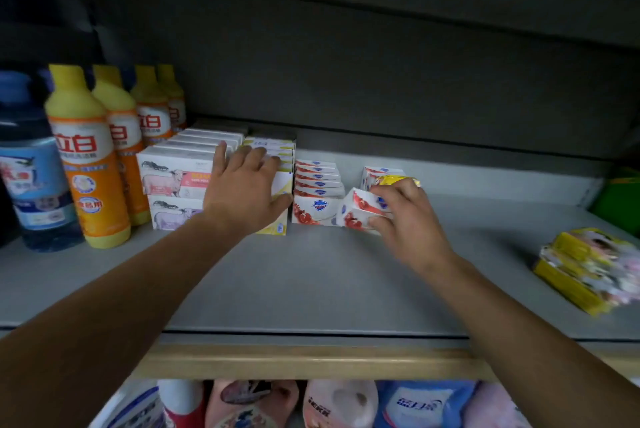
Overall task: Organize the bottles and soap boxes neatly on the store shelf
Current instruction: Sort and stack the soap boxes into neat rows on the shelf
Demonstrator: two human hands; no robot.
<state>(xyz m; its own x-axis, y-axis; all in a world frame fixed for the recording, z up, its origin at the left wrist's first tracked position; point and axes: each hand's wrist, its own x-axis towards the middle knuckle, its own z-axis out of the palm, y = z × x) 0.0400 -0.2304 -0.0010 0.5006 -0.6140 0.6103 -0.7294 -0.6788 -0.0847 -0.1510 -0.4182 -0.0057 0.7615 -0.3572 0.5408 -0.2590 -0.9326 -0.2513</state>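
Both arms reach onto the grey shelf [311, 282]. The left hand [242, 192] lies flat, fingers straight and spread, pressed against the front and top of the yellow-and-white soap boxes [277, 150], right beside the sheep-print boxes [173, 178] stacked two high. The right hand [405, 209] curls its fingers round a tilted red-and-white soap box [360, 209], which sits just at the front of the red-and-white row [318, 181], touching the front box there. A yellow packet [398, 181] peeks above those knuckles; who holds it, I can't tell. Far left stand the orange detergent bottles [90, 157] and a blue bottle [31, 168]. Off to the right, a yellow bundle of packs [588, 268] lies alone.
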